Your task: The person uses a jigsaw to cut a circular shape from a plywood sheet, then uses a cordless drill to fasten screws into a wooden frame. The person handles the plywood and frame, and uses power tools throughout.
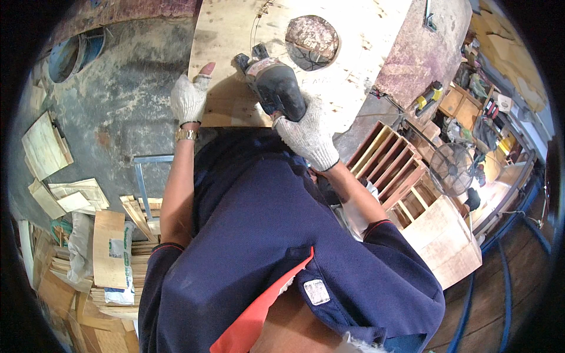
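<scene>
A pale plywood board (365, 47) with a round cut-out (312, 42) lies before me at the top. My left hand (189, 94), in a white knit glove with a bare digit showing, grips the board's left edge, its other fingers partly hidden. My right hand (306, 130), gloved too, is closed round the rear of a black handheld power tool (276, 85), which rests on the board left of the cut-out. A thin curved line runs above the tool. What is under the tool's front cannot be made out.
Plywood offcuts (44, 144) and stacked sheets (109, 247) lie on the grey floor (129, 70) at left, near a metal frame (153, 159). At right are a slatted wooden crate (385, 165), a fan (450, 167), a yellow tool (429, 94) and clutter. A blue cylindrical object (76, 56) sits upper left.
</scene>
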`<state>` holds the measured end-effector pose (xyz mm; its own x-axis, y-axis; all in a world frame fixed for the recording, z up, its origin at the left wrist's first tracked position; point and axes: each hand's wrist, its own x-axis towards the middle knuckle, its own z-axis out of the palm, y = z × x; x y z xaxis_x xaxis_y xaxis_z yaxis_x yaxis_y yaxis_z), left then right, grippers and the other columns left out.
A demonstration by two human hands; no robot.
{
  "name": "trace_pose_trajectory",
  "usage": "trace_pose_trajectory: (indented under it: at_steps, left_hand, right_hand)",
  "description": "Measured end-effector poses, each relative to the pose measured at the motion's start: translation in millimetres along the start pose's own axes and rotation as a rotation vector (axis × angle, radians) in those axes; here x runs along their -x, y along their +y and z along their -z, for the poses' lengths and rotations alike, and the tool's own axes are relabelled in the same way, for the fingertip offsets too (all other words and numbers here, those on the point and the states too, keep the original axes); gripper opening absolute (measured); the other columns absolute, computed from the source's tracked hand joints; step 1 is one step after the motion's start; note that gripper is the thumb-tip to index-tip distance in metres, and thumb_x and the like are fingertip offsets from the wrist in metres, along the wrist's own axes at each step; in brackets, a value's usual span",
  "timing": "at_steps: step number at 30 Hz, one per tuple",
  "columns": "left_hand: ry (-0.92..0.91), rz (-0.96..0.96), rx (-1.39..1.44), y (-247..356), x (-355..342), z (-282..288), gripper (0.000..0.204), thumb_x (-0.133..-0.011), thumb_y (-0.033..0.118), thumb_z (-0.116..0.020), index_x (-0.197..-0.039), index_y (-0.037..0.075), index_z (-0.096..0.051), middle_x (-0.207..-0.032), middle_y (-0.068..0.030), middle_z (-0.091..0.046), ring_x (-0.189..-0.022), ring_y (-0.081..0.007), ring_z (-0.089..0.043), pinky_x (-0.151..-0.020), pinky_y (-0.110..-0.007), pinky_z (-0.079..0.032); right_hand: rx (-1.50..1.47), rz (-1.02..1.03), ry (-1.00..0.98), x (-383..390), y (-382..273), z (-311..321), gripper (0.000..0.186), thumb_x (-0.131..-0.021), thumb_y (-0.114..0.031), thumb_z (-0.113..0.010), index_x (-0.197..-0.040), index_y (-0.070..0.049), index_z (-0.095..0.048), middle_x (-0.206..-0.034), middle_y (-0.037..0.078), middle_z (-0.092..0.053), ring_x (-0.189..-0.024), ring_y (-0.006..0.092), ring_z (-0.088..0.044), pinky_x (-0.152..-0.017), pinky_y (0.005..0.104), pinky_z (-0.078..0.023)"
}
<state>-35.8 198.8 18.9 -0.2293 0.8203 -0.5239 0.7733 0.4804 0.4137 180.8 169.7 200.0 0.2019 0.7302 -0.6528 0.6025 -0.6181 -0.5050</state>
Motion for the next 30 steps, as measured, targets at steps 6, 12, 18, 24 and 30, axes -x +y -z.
trace_pose_trajectory:
  at_steps: [6, 12, 18, 24, 30]
  left_hand:
    - [0.035, -0.017, 0.014, 2.0, 0.4, -0.2, 0.091, -0.076, 0.083, -0.059, -0.09, -0.006, -0.069, -0.089, -0.0329, -0.067, -0.087, -0.0489, -0.066, -0.073, -0.053, -0.052]
    - [-0.046, -0.072, 0.196, 1.1, 0.7, 7.8, 0.092, -0.079, 0.081, -0.057, -0.095, -0.009, -0.069, -0.088, -0.0341, -0.066, -0.086, -0.0501, -0.063, -0.076, -0.051, -0.05]
    - [-0.04, 0.102, 0.264, -36.1, 46.6, -24.7, 0.085, -0.082, 0.075, -0.06, -0.095, -0.008, -0.069, -0.083, -0.0309, -0.066, -0.074, -0.0457, -0.062, -0.072, -0.053, -0.047]
    - [0.092, 0.099, 0.381, -55.6, 91.1, -90.5, 0.071, -0.095, 0.056, -0.058, -0.119, -0.01, -0.063, -0.105, -0.0265, -0.07, -0.091, -0.0367, -0.066, -0.078, -0.046, -0.051]
    - [0.054, 0.284, 0.981, -13.1, 105.4, -136.2, 0.06, -0.101, 0.044, -0.055, -0.145, 0.004, -0.048, -0.13, -0.0134, -0.062, -0.113, -0.0281, -0.061, -0.098, -0.04, -0.049]
  right_hand:
    - [-0.033, 0.01, 0.032, -0.7, -4.5, -4.4, 0.042, -0.069, -0.025, -0.072, -0.102, 0.001, -0.068, -0.082, 0.023, -0.069, -0.08, 0.0366, -0.069, -0.076, 0.0439, -0.054]
    - [0.121, 0.036, 0.093, -0.7, -12.7, -1.6, 0.046, -0.071, -0.033, -0.071, -0.095, 0.006, -0.068, -0.081, 0.029, -0.067, -0.081, 0.0427, -0.068, -0.078, 0.0475, -0.055]
    - [0.12, 0.169, -0.09, 22.9, -4.7, 14.4, 0.04, -0.071, -0.026, -0.071, -0.093, 0.007, -0.067, -0.084, 0.029, -0.068, -0.083, 0.0402, -0.07, -0.076, 0.0448, -0.055]
    - [0.286, 0.313, -0.156, 23.6, 27.6, 31.1, 0.042, -0.072, -0.036, -0.071, -0.087, 0.003, -0.07, -0.088, 0.026, -0.07, -0.086, 0.0408, -0.069, -0.079, 0.0462, -0.056]
    - [0.236, 0.509, -0.194, 2.0, 51.0, 89.2, 0.04, -0.07, -0.037, -0.069, -0.086, 0.0, -0.073, -0.083, 0.023, -0.07, -0.079, 0.0369, -0.07, -0.073, 0.0463, -0.055]
